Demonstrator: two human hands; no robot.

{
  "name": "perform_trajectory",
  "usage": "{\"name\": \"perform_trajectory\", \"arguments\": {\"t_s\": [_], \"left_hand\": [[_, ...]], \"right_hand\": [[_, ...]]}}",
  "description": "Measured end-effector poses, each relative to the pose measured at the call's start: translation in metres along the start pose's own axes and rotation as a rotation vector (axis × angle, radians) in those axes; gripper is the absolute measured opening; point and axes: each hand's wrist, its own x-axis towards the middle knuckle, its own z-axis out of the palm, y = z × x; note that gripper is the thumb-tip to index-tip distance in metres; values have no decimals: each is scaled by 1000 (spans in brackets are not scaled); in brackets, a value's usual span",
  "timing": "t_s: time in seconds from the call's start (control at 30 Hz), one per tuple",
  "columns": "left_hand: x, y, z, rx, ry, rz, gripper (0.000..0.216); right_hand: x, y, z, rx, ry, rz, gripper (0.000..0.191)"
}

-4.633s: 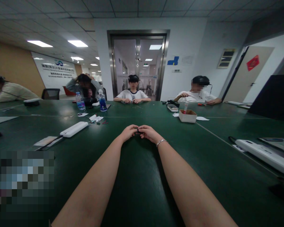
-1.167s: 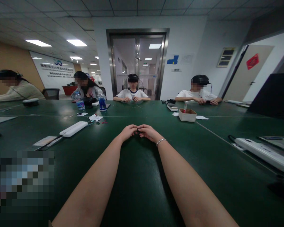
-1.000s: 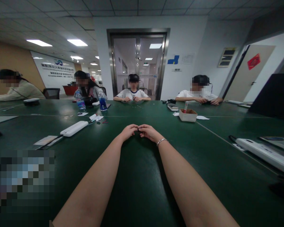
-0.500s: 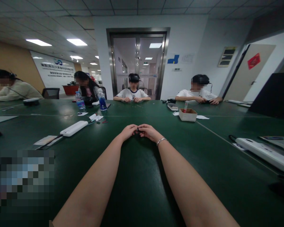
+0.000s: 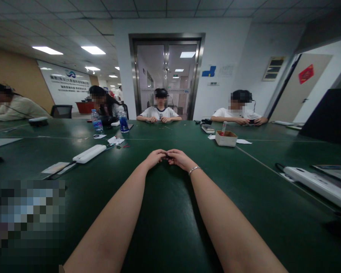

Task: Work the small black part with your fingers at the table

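Both arms reach straight out over the green table (image 5: 165,227), and the two hands meet in the middle of the view. The left hand (image 5: 155,157) is curled nearly closed, and so is the right hand (image 5: 179,158), which has a thin bracelet (image 5: 193,170) on its wrist. Their fingertips pinch a tiny dark thing (image 5: 167,155) between them, just above the table top. It is too small to tell what it is. From the hands, a long white power strip (image 5: 89,154) lies at 9 o'clock, a small cardboard box (image 5: 225,138) sits at 2 o'clock, and a blue water bottle (image 5: 124,122) stands at 11 o'clock. A person in a white shirt (image 5: 159,113) sits at 12 o'clock, across the table.
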Motion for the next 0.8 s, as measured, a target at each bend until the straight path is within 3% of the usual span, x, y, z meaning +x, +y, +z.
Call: {"name": "perform_trajectory", "arguments": {"t_s": [0.8], "left_hand": [[-1,-1,0,2,-9,-1,26]], "right_hand": [[0,0,0,12,-26,6,8]]}}
